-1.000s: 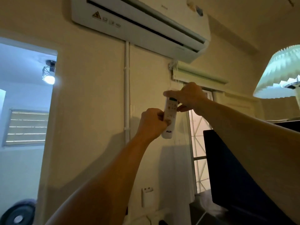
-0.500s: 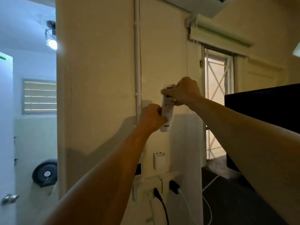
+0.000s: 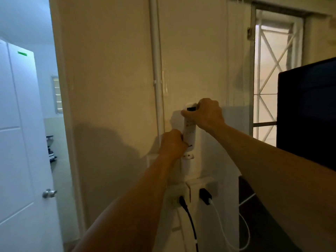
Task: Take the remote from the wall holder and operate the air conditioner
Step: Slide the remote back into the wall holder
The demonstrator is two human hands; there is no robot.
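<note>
A white remote (image 3: 190,135) is held upright against the cream wall, just above the white wall holder (image 3: 188,163). Its lower end sits right at the holder's top; I cannot tell if they touch. My right hand (image 3: 205,115) grips the remote's top end, thumb across its dark display. My left hand (image 3: 172,142) clasps the remote's lower left side. The air conditioner is out of view.
Below the holder are wall sockets (image 3: 198,190) with a black plug and cable (image 3: 187,211) and a white charger cable (image 3: 221,226). A white pipe (image 3: 156,70) runs up the wall. A dark screen (image 3: 307,110) stands at right, a window (image 3: 274,70) behind, a white door (image 3: 21,142) at left.
My view has dropped from the air conditioner down the wall. Both hands have lowered the remote from higher on the wall down to the wall holder.
</note>
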